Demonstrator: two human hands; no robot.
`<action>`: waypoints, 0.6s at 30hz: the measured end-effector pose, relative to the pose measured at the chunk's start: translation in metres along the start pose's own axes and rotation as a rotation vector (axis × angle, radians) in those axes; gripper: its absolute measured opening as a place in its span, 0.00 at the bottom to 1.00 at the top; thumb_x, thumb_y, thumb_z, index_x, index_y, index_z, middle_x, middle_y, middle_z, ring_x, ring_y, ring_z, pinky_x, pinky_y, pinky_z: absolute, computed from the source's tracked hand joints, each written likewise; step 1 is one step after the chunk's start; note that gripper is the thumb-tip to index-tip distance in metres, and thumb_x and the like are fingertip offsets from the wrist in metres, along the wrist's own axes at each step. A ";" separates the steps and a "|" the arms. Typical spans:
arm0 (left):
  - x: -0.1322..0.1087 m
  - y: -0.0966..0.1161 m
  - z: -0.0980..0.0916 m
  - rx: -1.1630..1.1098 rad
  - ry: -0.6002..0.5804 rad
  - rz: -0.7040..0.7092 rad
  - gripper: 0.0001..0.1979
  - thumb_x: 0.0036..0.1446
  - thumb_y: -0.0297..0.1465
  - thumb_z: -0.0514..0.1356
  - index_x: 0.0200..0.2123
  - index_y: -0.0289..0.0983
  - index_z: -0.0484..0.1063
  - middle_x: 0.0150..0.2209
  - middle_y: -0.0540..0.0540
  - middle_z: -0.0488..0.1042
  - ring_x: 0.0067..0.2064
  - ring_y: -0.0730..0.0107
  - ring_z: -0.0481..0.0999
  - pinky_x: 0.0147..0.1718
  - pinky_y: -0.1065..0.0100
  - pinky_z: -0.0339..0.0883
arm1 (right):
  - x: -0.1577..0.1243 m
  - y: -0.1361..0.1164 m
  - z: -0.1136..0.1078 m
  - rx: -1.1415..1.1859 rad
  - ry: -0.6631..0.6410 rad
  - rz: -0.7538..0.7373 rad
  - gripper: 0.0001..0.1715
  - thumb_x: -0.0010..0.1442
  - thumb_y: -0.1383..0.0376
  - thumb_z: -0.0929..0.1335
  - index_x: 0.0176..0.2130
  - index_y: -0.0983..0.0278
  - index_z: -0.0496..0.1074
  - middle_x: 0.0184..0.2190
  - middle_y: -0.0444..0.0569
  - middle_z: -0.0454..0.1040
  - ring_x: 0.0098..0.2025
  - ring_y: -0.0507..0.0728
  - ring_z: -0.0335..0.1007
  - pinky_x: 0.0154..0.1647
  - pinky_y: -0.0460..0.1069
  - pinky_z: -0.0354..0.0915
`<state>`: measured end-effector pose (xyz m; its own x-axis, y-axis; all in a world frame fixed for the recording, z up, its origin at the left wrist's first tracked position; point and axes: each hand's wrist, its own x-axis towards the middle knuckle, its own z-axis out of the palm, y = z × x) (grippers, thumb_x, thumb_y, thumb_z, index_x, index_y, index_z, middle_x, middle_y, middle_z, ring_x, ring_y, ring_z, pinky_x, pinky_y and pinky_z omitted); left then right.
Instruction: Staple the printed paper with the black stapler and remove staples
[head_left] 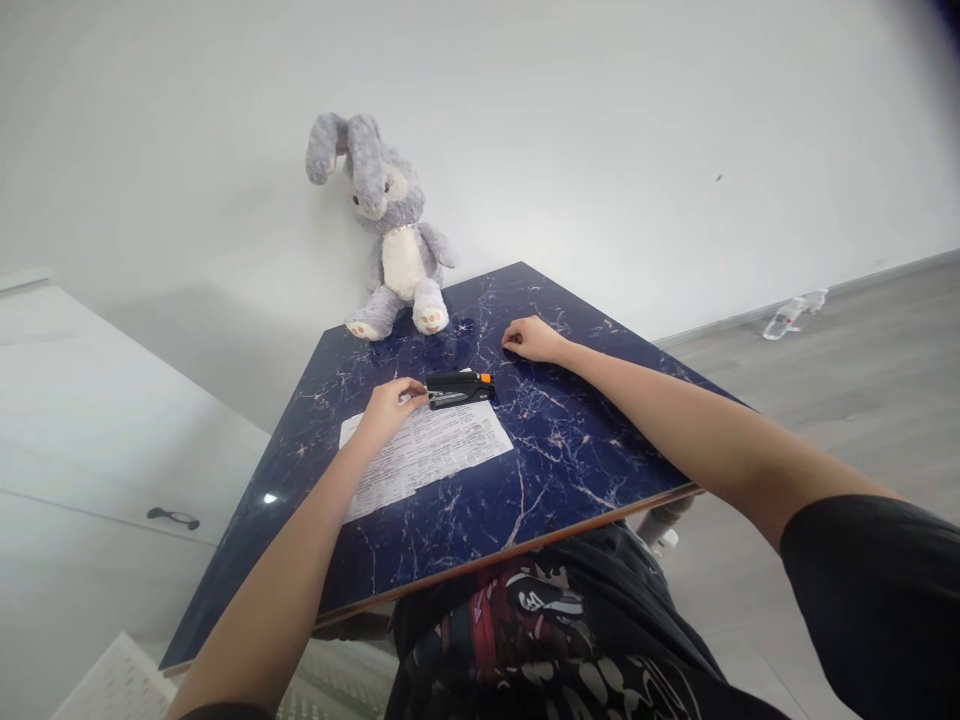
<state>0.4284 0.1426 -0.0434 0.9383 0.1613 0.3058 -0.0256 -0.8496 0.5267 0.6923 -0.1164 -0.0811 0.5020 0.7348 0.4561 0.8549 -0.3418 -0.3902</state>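
Observation:
A black stapler (pixel 454 391) with an orange part at its right end lies across the upper part of the printed sheets of paper (pixel 450 445). My left hand (pixel 390 408) is over the left part of the paper, its thumb and fingers closed at the stapler's left tip. To the right of the stapler, my right hand (pixel 534 340) rests on the blue marbled tabletop (pixel 559 440). Its fingers are curled in, with nothing visible in them, and it is apart from both stapler and paper.
A grey plush rabbit (pixel 403 262) sits at the table's back corner against the white wall (pixel 570 130). At left is a white cabinet (pixel 97 470) with a dark handle (pixel 173 517). A clear plastic item (pixel 787 318) lies on the floor at right.

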 end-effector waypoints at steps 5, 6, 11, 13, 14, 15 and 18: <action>0.000 0.002 0.001 0.019 -0.019 -0.018 0.09 0.58 0.37 0.66 0.39 0.39 0.80 0.41 0.42 0.83 0.42 0.54 0.79 0.46 0.57 0.71 | 0.000 0.000 0.000 0.001 -0.005 0.007 0.11 0.58 0.69 0.69 0.36 0.65 0.84 0.35 0.50 0.82 0.35 0.55 0.73 0.43 0.47 0.65; 0.000 0.003 0.000 0.022 -0.023 -0.019 0.09 0.58 0.37 0.66 0.39 0.40 0.80 0.41 0.42 0.83 0.42 0.54 0.79 0.46 0.57 0.71 | 0.001 0.000 0.000 0.002 -0.004 0.009 0.11 0.58 0.69 0.69 0.36 0.65 0.84 0.35 0.50 0.82 0.35 0.55 0.73 0.42 0.47 0.65; -0.001 0.002 0.000 0.021 -0.031 -0.001 0.09 0.58 0.37 0.67 0.40 0.40 0.80 0.41 0.42 0.83 0.44 0.54 0.80 0.48 0.57 0.71 | 0.001 0.002 0.002 0.000 -0.002 -0.007 0.11 0.58 0.69 0.69 0.36 0.66 0.84 0.34 0.50 0.82 0.34 0.55 0.73 0.42 0.47 0.64; -0.001 0.000 -0.002 0.015 -0.036 0.016 0.09 0.57 0.38 0.67 0.39 0.40 0.81 0.41 0.42 0.83 0.44 0.54 0.80 0.49 0.57 0.72 | 0.001 0.003 0.003 -0.003 0.000 -0.009 0.11 0.58 0.69 0.69 0.36 0.66 0.84 0.34 0.50 0.82 0.34 0.55 0.73 0.42 0.47 0.64; -0.001 -0.001 -0.004 0.014 -0.038 0.028 0.09 0.57 0.38 0.67 0.38 0.40 0.81 0.41 0.42 0.83 0.44 0.54 0.80 0.49 0.56 0.72 | 0.001 0.003 0.003 -0.004 0.002 -0.008 0.11 0.58 0.69 0.69 0.36 0.66 0.84 0.34 0.50 0.82 0.34 0.55 0.73 0.42 0.47 0.64; -0.001 -0.002 -0.007 0.014 -0.042 0.040 0.09 0.57 0.39 0.67 0.38 0.41 0.81 0.40 0.42 0.83 0.44 0.54 0.80 0.50 0.56 0.72 | 0.001 0.003 0.003 -0.006 0.003 -0.007 0.11 0.58 0.68 0.69 0.36 0.66 0.84 0.35 0.50 0.82 0.34 0.55 0.73 0.42 0.47 0.65; -0.001 -0.007 -0.017 0.020 -0.073 0.052 0.11 0.57 0.41 0.67 0.37 0.41 0.82 0.41 0.42 0.83 0.44 0.54 0.81 0.51 0.55 0.73 | 0.002 0.002 0.002 -0.015 0.009 0.005 0.10 0.58 0.68 0.69 0.36 0.65 0.83 0.34 0.50 0.81 0.34 0.55 0.73 0.42 0.47 0.65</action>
<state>0.4213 0.1575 -0.0339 0.9585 0.0804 0.2735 -0.0688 -0.8659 0.4954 0.6948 -0.1148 -0.0830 0.5070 0.7282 0.4612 0.8544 -0.3541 -0.3803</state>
